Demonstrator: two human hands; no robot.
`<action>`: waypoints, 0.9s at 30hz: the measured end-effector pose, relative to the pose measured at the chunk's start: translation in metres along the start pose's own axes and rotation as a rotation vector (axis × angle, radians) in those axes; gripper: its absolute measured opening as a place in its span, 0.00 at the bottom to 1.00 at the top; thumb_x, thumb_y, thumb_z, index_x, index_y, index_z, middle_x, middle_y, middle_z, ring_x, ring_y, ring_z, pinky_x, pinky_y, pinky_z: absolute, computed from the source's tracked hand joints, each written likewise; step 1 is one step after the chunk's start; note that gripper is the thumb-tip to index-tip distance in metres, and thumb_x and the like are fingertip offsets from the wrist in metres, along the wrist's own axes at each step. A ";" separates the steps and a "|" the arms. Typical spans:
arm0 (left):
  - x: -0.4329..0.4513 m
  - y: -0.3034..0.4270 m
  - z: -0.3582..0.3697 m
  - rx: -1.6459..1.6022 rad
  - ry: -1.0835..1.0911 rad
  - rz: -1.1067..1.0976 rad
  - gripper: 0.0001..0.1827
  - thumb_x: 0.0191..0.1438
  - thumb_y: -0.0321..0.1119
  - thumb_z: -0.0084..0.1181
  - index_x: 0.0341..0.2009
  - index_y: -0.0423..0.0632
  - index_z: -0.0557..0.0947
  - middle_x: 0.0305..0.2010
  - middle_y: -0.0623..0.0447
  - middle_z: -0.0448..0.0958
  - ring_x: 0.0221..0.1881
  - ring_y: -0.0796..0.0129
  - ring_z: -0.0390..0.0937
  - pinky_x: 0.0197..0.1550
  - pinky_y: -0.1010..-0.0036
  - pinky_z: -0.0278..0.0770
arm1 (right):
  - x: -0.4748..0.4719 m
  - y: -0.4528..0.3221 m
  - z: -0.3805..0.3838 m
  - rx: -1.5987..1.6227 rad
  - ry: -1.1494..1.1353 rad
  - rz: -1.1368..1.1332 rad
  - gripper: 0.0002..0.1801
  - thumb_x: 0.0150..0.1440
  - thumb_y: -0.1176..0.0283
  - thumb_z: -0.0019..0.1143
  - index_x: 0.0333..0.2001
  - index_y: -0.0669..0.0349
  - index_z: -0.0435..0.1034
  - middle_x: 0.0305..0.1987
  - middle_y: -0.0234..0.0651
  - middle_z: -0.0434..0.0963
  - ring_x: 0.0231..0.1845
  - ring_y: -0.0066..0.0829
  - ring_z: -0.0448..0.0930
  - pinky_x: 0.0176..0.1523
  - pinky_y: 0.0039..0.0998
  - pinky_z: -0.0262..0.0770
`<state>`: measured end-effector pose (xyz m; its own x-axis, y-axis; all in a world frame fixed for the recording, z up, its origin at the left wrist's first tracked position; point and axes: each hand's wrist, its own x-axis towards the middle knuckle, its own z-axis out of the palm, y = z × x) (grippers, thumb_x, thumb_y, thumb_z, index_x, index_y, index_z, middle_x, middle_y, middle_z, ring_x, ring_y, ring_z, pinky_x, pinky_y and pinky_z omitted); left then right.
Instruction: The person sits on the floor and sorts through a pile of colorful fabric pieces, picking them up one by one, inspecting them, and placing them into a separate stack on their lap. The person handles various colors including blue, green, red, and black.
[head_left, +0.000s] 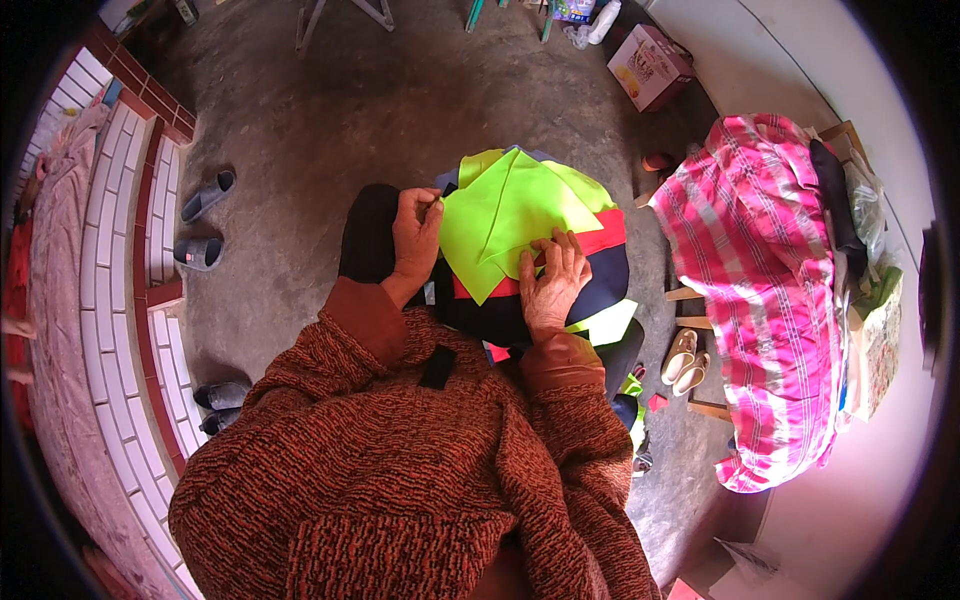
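Neon yellow-green fabric pieces (502, 217) lie in overlapping layers on my lap, one with a pointed corner hanging towards me. My left hand (418, 229) pinches the left edge of this fabric between thumb and forefinger. On its lower right part rests my right hand (553, 274), fingers bent; whether they grip an edge cannot be told. Red fabric (604, 232) and dark navy fabric (607, 281) show beneath the green. Another pale green piece (607, 324) sticks out to the right of my right wrist.
At the right stands a bench or table covered with a pink plaid cloth (757, 285), with light slippers (684, 360) beside its legs. Grey slippers (199, 253) lie on the concrete floor at left, near a white-tiled brick platform (109, 270). A cardboard box (651, 67) stands at upper right.
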<state>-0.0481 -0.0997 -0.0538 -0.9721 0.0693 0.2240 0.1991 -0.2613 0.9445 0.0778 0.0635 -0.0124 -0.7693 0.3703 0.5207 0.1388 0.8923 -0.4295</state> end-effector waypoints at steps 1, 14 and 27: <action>-0.001 0.002 0.002 -0.024 0.029 -0.002 0.07 0.57 0.27 0.55 0.37 0.43 0.71 0.48 0.49 0.73 0.42 0.70 0.71 0.45 0.76 0.69 | 0.000 0.000 0.000 0.001 -0.007 0.003 0.15 0.49 0.67 0.60 0.41 0.56 0.71 0.56 0.40 0.71 0.64 0.44 0.64 0.62 0.47 0.52; -0.010 0.043 0.015 0.736 -0.536 0.543 0.10 0.47 0.32 0.56 0.37 0.49 0.76 0.51 0.49 0.72 0.55 0.52 0.67 0.59 0.56 0.59 | 0.001 0.002 0.001 0.077 0.076 0.064 0.20 0.49 0.73 0.58 0.47 0.60 0.67 0.60 0.44 0.65 0.65 0.51 0.61 0.62 0.50 0.55; -0.009 0.038 0.014 0.760 -0.548 0.544 0.18 0.46 0.37 0.59 0.44 0.59 0.83 0.50 0.51 0.71 0.54 0.55 0.66 0.59 0.57 0.56 | 0.016 -0.002 -0.012 -0.044 -0.170 0.200 0.27 0.47 0.67 0.61 0.54 0.43 0.68 0.63 0.36 0.65 0.61 0.45 0.65 0.59 0.48 0.60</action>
<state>-0.0297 -0.0964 -0.0163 -0.5802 0.5942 0.5570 0.7951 0.2650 0.5455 0.0729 0.0704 0.0056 -0.8168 0.4953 0.2958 0.3231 0.8175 -0.4767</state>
